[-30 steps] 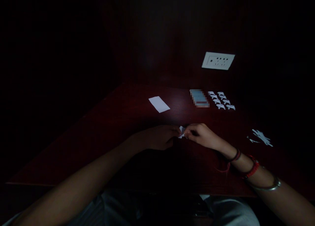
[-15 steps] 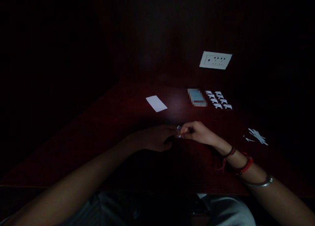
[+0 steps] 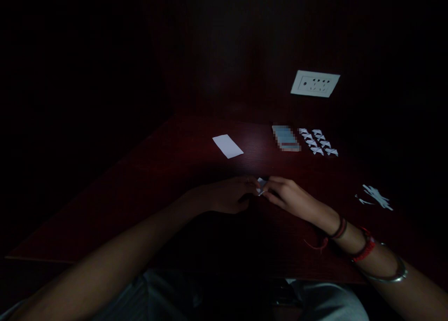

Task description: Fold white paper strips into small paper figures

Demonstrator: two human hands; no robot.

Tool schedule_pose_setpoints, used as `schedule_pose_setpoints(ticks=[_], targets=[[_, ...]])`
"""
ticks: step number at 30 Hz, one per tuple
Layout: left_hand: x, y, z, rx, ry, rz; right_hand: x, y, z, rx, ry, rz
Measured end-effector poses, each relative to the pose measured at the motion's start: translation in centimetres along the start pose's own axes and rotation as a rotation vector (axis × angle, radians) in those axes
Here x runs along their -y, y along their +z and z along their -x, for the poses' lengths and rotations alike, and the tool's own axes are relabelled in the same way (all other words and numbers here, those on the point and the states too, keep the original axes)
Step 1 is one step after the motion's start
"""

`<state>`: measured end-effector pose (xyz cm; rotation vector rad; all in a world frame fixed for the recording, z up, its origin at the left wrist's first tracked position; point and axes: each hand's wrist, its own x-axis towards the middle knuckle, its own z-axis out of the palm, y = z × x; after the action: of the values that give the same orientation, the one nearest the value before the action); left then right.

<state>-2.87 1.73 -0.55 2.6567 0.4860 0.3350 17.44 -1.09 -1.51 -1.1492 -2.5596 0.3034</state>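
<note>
Between my two hands is a small piece of folded white paper (image 3: pixel 261 186), partly covered by fingers. My left hand (image 3: pixel 233 193), in shadow, has its fingertips closed on the paper's left side. From the right, my right hand (image 3: pixel 289 195) pinches the same piece between thumb and fingers. Beyond them lies a flat white sheet of paper (image 3: pixel 227 146). Several small folded paper pieces (image 3: pixel 310 143) stand in two rows at the far right.
A pixelated flat object, perhaps a phone (image 3: pixel 286 138), lies left of the folded pieces. Thin white paper strips (image 3: pixel 377 197) are heaped on the right of the dark red table (image 3: pixel 140 171). A socket panel (image 3: pixel 315 84) is on the back wall.
My right hand has shifted its grip, its fingers now stretched flatter along the paper. More of the folded piece shows. The whole view has turned slightly to the left.
</note>
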Motion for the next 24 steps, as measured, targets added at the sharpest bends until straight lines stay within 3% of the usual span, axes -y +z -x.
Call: schedule_pose_setpoints(ticks=[6,14,24], targets=[[0.1,0.5,-0.2,-0.055,-0.02,0.082,-0.2,0.3,-0.5,0.0,0.079,-0.141],[-0.5,0.9,-0.8,-0.077,-0.084,0.077,-0.8,0.2,-1.0,0.067,0.299,-0.244],[-1.3,1.0,-0.7,-0.049,-0.103,-0.008,-0.5,0.1,-1.2,0.056,0.375,-0.256]])
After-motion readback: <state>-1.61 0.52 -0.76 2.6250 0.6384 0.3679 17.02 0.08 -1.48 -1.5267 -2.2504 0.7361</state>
